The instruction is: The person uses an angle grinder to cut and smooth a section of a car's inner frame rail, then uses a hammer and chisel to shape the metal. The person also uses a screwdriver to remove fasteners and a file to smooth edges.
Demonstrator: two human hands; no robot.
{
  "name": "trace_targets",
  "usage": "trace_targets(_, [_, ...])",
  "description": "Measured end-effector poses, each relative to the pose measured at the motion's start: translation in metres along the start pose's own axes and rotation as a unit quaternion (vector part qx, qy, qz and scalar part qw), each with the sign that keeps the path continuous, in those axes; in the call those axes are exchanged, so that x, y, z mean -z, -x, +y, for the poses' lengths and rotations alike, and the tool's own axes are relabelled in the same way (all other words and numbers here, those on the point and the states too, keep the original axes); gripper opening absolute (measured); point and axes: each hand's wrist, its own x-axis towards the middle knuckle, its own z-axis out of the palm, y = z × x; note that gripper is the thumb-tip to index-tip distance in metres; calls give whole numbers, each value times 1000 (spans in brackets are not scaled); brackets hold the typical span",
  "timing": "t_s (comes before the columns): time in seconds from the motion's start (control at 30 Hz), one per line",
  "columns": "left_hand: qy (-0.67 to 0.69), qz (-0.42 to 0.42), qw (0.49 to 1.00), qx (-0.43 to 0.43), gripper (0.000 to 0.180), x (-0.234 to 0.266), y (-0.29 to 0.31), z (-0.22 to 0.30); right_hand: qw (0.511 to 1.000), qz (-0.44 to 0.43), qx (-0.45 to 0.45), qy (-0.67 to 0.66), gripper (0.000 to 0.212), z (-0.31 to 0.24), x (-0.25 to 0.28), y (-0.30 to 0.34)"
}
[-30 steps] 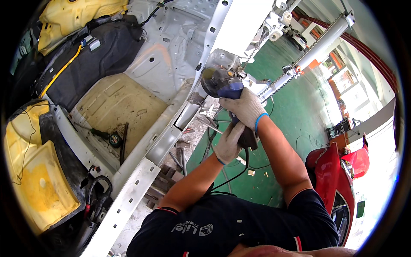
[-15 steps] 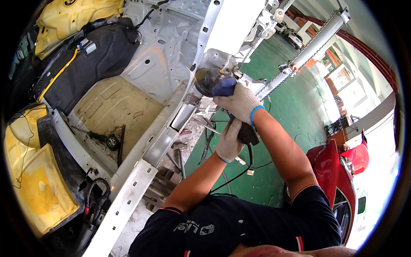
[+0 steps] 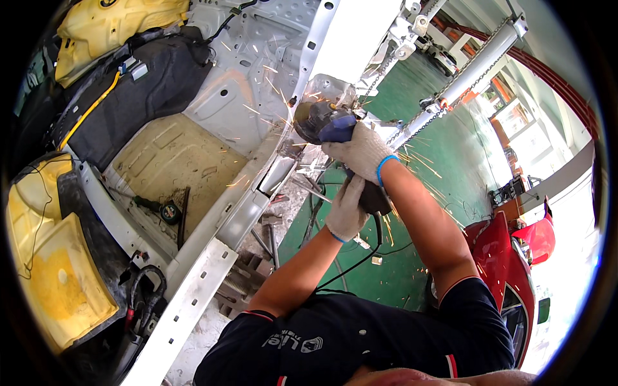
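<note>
An angle grinder [image 3: 335, 128] with a blue head and a dark body is in both my hands. Its disc [image 3: 305, 117] meets the car body's metal sill [image 3: 278, 147] near a bent bracket, and sparks fly out both ways. My right hand [image 3: 362, 153], in a white knit glove with a blue cuff, is closed round the grinder just behind its head. Lower down, my left hand [image 3: 347, 211], gloved too, grips the rear of the body. A black cord [image 3: 378, 233] runs from the grinder's end. The palm sides of both hands are hidden.
Left of me lies the stripped car floor [image 3: 174, 151] with a tape measure [image 3: 170, 213] and a yellow foam pad [image 3: 61, 283]. A chained pulling post [image 3: 438, 103] rises at upper right. A red car part [image 3: 508, 257] stands at right; cables cross the green floor [image 3: 412, 270].
Only a faint spark or two showed before; now many sparks spray over the car floor and past my right forearm. Both hands and the grinder have hardly moved.
</note>
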Motion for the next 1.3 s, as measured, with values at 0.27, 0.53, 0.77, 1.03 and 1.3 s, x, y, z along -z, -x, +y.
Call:
trace_targets(0.27, [-11,-10,1000,-17,50,0,-1,-1,997,-69,-17,-39,54,-15,13,6])
trace_targets(0.53, [7,0,1000,-20,50,-1,-2,-1,998,-54,-1,-38,60,-13,11,7])
trace_targets(0.77, [-380,-52,915,-127,46,7,35,-17,998,-29,-48,-8,60,14,1,37])
trace_targets(1.03, [-155,41,966,204,48,18,98,-54,937,-126,-191,-264,59,97,-36,112])
trace_targets(1.3, [-594,49,741,309,87,38,124,-77,679,-92,-393,-613,42,224,-129,144])
